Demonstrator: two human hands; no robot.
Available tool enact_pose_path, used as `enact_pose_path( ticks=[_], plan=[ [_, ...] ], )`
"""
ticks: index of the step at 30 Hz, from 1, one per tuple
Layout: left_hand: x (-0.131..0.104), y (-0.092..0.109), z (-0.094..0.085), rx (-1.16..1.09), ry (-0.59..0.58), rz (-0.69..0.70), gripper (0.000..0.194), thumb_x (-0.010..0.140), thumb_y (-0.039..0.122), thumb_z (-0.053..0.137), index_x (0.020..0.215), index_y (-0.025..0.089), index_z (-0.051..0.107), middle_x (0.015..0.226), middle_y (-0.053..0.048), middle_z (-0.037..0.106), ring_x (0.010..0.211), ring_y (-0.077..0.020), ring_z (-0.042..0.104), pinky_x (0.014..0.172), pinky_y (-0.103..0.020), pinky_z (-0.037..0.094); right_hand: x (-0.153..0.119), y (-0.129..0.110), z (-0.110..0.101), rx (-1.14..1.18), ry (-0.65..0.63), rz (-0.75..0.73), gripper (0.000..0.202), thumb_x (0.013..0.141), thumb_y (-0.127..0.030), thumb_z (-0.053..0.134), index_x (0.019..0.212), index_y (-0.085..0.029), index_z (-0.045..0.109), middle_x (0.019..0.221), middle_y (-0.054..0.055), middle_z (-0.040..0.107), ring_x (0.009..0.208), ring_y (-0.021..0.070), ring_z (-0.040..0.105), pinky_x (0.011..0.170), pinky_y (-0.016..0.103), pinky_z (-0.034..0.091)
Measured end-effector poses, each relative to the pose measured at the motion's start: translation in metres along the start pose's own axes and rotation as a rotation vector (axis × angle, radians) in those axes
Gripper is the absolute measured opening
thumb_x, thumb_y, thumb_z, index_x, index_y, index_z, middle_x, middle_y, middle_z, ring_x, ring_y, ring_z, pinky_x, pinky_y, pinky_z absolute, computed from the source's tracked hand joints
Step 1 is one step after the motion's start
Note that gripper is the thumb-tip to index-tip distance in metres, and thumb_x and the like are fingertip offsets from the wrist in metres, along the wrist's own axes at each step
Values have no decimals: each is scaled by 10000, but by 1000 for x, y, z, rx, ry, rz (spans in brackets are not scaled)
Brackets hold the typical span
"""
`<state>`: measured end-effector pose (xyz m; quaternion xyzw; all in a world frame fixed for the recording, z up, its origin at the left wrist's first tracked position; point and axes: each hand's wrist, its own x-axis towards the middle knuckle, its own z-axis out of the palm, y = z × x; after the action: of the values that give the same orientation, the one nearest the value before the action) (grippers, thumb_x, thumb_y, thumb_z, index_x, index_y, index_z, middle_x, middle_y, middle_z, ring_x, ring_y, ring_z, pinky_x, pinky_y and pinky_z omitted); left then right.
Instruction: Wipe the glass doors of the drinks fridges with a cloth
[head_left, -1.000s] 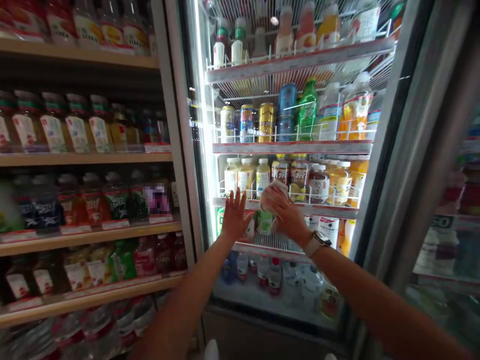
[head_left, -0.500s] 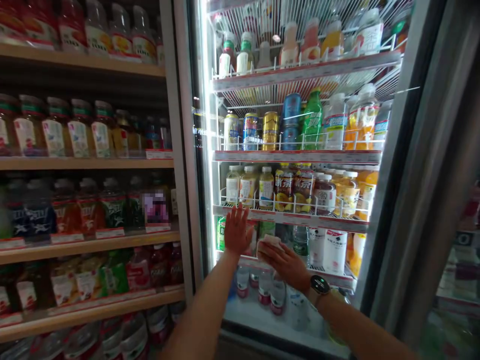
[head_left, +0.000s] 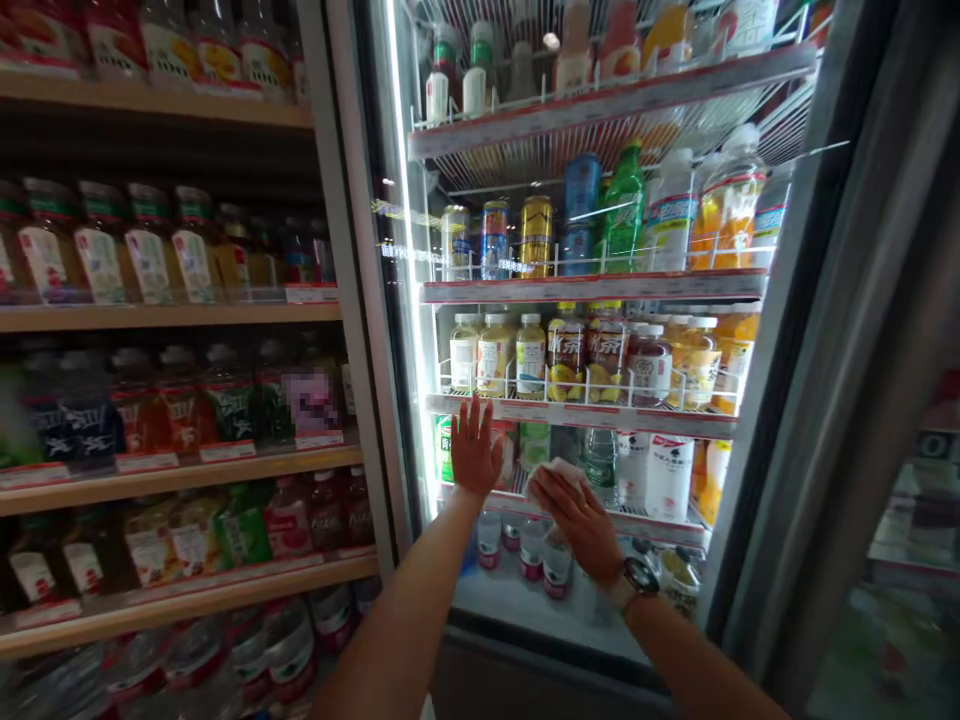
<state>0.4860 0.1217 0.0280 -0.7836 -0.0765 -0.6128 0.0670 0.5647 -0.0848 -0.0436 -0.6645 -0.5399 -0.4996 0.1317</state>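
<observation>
My left hand (head_left: 476,447) lies flat with fingers spread on the glass door (head_left: 517,622) of a lit drinks fridge, just below the shelf of tea bottles. Under the fingers of my right hand (head_left: 581,525) a crumpled white cloth (head_left: 561,468) is pressed to the same glass. Part of the cloth is hidden by those fingers. A dark watch (head_left: 640,576) sits on my right wrist. Behind the glass near the cloth stand a clear green-tinted bottle (head_left: 600,462) and a white carton-like pack (head_left: 669,478).
Wooden shelves (head_left: 180,318) with rows of juice and soda bottles stand on the left. A grey post (head_left: 341,250) separates them from the fridge. The thick door frame (head_left: 791,400) runs up the right side. Small water bottles (head_left: 555,560) stand at the fridge bottom.
My right hand and the cloth have slid a little to the right across the glass. My left hand stays in about the same place. The view has tilted slightly.
</observation>
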Motion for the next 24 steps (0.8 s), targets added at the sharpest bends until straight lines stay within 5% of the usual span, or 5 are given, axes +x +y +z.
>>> enact_pose_path(
  ticks=[5, 13, 20, 22, 24],
  plan=[
    [-46, 23, 9, 31, 5, -67, 667, 979, 318, 366, 1558, 202, 56, 1630, -114, 83, 1507, -284, 26, 1202, -557, 199, -33, -17, 11, 48, 46, 138, 602, 903, -54, 377, 1468, -258, 418, 1453, 20, 529, 1355, 175, 460, 1179, 370, 291],
    [-83, 21, 27, 27, 8, -68, 670, 971, 346, 368, 1560, 215, 76, 1635, -98, 8, 1504, -300, 26, 1217, -564, 121, -20, 30, -5, 36, 430, 573, 650, 927, -130, 405, 1546, -252, 251, 1616, 92, 222, 1481, 377, 185, 1157, 685, 155],
    [-80, 24, 26, -18, -14, -100, 655, 975, 393, 341, 1555, 185, 120, 1631, -125, 43, 1502, -306, 40, 1219, -550, 78, -55, -27, 22, 153, 63, 160, 630, 895, -71, 444, 1488, -273, 381, 1503, 35, 467, 1432, 162, 347, 1218, 378, 175],
    [-80, 26, 26, 3, 4, -85, 645, 976, 389, 331, 1551, 168, 141, 1629, -131, 71, 1504, -290, 52, 1221, -529, 102, -55, -25, 19, 128, 76, 201, 605, 893, -74, 421, 1465, -272, 424, 1487, 35, 488, 1439, 156, 333, 1221, 375, 143],
    [-80, 28, 27, 16, 29, -83, 633, 979, 381, 322, 1548, 160, 154, 1627, -132, 96, 1506, -278, 55, 1220, -517, 120, -52, -9, 12, 68, 180, 421, 599, 894, -98, 398, 1474, -246, 414, 1520, 78, 437, 1469, 226, 274, 1219, 480, 115]
  ],
)
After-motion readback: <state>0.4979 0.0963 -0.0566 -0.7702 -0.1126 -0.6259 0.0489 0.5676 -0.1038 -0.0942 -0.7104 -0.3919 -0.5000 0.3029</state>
